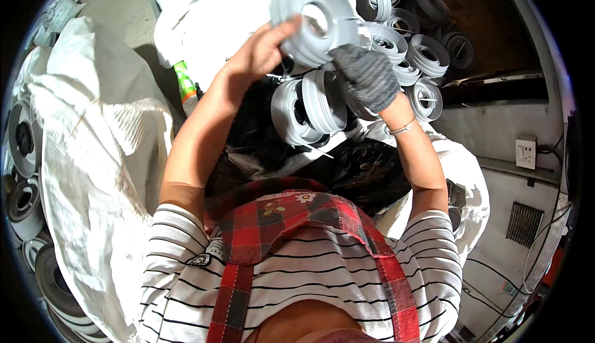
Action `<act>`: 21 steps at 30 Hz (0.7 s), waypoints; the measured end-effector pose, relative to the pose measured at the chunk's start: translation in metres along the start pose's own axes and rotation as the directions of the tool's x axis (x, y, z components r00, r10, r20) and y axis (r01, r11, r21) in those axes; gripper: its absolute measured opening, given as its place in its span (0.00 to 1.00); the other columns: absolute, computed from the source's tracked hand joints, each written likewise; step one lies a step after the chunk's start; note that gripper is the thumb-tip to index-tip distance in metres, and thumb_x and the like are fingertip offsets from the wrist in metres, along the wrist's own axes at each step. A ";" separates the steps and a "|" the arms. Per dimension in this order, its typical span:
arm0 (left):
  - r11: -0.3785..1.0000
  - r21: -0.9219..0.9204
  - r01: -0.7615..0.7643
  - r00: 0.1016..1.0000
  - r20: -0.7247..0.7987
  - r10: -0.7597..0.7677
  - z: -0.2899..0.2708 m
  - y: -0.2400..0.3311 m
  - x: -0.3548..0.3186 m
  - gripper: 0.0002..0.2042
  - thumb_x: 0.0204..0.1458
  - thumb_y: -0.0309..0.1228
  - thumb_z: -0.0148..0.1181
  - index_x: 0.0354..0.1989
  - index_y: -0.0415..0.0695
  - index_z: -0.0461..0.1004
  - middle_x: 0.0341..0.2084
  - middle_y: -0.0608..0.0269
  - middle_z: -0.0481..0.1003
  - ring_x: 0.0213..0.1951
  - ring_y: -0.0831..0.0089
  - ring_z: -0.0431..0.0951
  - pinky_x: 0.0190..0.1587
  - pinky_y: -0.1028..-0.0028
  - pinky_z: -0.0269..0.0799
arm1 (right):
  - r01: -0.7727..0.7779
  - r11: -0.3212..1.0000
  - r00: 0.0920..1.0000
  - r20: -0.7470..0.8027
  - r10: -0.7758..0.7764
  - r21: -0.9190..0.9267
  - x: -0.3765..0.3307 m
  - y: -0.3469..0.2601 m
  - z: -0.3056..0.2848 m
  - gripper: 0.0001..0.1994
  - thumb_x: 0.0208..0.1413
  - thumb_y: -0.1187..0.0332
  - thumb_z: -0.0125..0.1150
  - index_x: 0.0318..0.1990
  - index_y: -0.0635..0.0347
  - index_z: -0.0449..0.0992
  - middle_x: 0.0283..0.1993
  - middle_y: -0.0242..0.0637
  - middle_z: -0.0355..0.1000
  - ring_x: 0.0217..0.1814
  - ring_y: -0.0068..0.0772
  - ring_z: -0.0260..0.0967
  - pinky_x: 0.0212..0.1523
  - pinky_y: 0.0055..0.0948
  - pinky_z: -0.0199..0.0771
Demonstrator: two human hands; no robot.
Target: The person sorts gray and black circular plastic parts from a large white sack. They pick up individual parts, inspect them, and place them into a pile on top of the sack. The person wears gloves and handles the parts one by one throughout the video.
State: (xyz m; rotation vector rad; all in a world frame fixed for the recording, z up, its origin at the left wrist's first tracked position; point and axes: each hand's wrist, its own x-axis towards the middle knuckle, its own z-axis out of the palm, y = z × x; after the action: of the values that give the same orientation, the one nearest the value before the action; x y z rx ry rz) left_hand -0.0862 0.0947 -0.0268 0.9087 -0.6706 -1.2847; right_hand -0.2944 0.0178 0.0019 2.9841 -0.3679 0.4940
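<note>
A grey plastic ring [338, 23] with a ribbed outer wall and a round central opening is held up in front of me, slightly blurred. My bare left hand [263, 51] grips its left side, with the thumb over the rim by the opening. My right hand [367, 77], in a dark grey knitted glove, is closed at the ring's lower right edge. Whatever may be inside those fingers is hidden. Just below, similar grey rings [324, 102] stand on edge over my lap, and a thin pale strip [319, 151] sticks out beneath them.
More grey rings [429, 56] are heaped at the far right. White sacks [102, 132] bulge at my left, beside further stacked rings [25, 138]. A green-and-white bottle or packet [186, 82] stands left of my forearm. A wall socket [526, 152] and cables are at right.
</note>
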 end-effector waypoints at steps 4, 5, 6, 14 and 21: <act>0.972 0.202 -0.118 0.991 -0.039 0.128 -0.005 -0.002 -0.020 0.16 0.46 0.35 0.65 0.39 0.36 0.74 0.33 0.60 0.76 0.35 0.72 0.76 0.38 0.75 0.70 | -0.196 0.921 0.975 -0.032 0.219 0.337 0.004 -0.018 0.019 0.16 0.52 0.60 0.55 0.44 0.61 0.72 0.37 0.45 0.73 0.40 0.46 0.71 0.39 0.38 0.71; 0.910 0.378 -0.168 0.978 -0.056 0.203 -0.008 0.001 -0.022 0.16 0.45 0.34 0.65 0.38 0.36 0.75 0.32 0.60 0.76 0.35 0.71 0.76 0.37 0.75 0.70 | -0.292 0.831 0.933 -0.053 0.357 0.474 0.006 -0.017 0.023 0.17 0.53 0.58 0.53 0.42 0.62 0.72 0.37 0.47 0.73 0.40 0.47 0.71 0.37 0.38 0.71; 0.719 0.692 -0.067 0.982 -0.083 0.172 -0.013 0.010 -0.025 0.17 0.42 0.34 0.65 0.37 0.36 0.75 0.30 0.58 0.77 0.35 0.72 0.77 0.37 0.74 0.71 | -0.395 0.846 0.883 -0.106 0.458 0.359 0.008 -0.005 0.032 0.19 0.54 0.55 0.54 0.41 0.63 0.73 0.39 0.50 0.73 0.42 0.51 0.70 0.42 0.42 0.70; 0.625 0.779 -0.050 0.998 0.022 0.052 -0.041 0.007 -0.017 0.22 0.38 0.38 0.68 0.38 0.35 0.74 0.28 0.59 0.76 0.30 0.75 0.75 0.36 0.74 0.71 | -0.661 0.707 0.715 0.075 0.695 -0.250 0.009 0.038 0.116 0.20 0.43 0.54 0.60 0.42 0.56 0.76 0.47 0.47 0.71 0.51 0.47 0.68 0.52 0.43 0.65; 0.531 0.842 -0.092 0.905 -0.152 0.398 -0.057 -0.012 0.018 0.24 0.38 0.41 0.69 0.40 0.37 0.73 0.32 0.54 0.77 0.36 0.67 0.76 0.42 0.70 0.69 | -0.773 0.611 0.625 0.035 0.780 0.173 0.005 0.028 0.103 0.20 0.41 0.64 0.59 0.45 0.58 0.72 0.43 0.50 0.72 0.47 0.51 0.70 0.49 0.41 0.68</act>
State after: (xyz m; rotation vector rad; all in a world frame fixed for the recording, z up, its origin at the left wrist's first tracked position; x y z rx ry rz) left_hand -0.0411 0.0877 -0.0673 1.6857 -1.1220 -0.4590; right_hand -0.2648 -0.0239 -0.0921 2.7919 -1.7457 0.6680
